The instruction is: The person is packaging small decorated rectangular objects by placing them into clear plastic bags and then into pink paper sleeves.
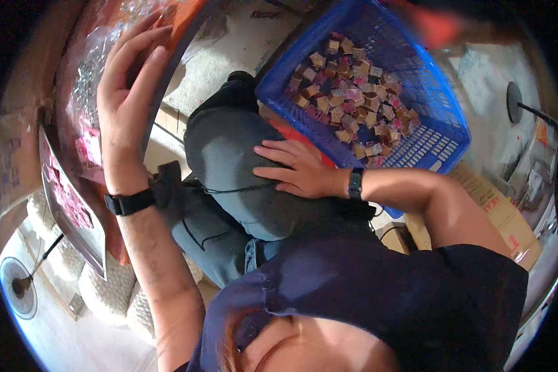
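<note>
My left hand [130,87] is raised over an orange-edged surface [186,22] at the upper left, next to crinkled clear plastic bags [93,71]. Its fingers are loosely bent, with a gap between them and the thumb, and I see nothing held there. On my knee [229,139], covered in dark grey trousers, my right hand [301,168] lies flat with its fingers spread and holds nothing. Just beyond that hand stands a blue plastic basket [456,121]. Many small square pieces [353,96] in tan, pink and clear lie heaped inside it.
Left of my forearm a tilted tray [99,242] carries small pink pieces. Below it sit white, pellet-filled bags [105,294]. A round fan-like disc [20,285] is at the lower left. Behind my right elbow lies a cardboard box [502,214].
</note>
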`<control>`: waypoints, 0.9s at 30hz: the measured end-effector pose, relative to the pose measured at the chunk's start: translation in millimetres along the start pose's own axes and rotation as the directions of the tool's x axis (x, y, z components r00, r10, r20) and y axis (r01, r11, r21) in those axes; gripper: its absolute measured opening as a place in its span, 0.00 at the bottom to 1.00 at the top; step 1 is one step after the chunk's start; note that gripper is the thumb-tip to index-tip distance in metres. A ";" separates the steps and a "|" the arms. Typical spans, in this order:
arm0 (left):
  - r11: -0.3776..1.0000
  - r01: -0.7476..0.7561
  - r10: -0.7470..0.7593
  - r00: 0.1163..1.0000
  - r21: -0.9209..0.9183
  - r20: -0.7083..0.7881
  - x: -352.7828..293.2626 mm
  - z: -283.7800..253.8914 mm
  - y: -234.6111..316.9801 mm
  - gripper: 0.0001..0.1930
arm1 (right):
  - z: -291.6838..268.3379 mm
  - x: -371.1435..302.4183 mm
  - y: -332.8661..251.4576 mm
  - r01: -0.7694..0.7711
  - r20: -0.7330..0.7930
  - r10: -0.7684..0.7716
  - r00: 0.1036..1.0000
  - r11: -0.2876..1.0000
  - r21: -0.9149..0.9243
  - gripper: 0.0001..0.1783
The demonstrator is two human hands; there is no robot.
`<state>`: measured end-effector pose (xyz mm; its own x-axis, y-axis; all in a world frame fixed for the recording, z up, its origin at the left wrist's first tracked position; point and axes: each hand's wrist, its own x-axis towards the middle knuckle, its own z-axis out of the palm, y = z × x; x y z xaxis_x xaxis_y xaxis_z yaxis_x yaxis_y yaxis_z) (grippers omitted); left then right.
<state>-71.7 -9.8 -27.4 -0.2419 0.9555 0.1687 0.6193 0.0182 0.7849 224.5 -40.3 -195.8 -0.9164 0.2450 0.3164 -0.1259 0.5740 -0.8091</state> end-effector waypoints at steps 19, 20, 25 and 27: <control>0.215 0.510 -0.095 0.860 -0.833 0.502 -6.0 159.3 94.6 0.28 | -136.0 75.1 -116.3 -0.096 -0.373 -0.186 0.909 0.777 -0.622 0.27; 0.082 0.489 0.063 0.867 -0.868 0.495 -20.0 189.3 83.6 0.29 | -125.0 65.6 -96.8 -0.060 -0.287 -0.192 0.939 0.728 -0.683 0.26; -0.447 0.622 -0.085 0.687 -0.644 0.722 -61.2 189.2 119.3 0.35 | -81.3 -38.3 -46.1 -0.449 -0.593 0.079 0.801 0.735 -0.508 0.34; -0.197 0.529 -0.025 0.839 -0.825 0.544 -60.9 182.8 122.4 0.35 | -73.6 -31.5 -43.4 -0.548 -0.690 0.149 0.708 0.732 -0.405 0.32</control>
<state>155.4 -11.9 -50.5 0.1880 0.9611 -0.2022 -0.8664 0.2592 0.4268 286.8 -15.4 -134.2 -0.4055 0.7983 0.4453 0.5641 0.6019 -0.5653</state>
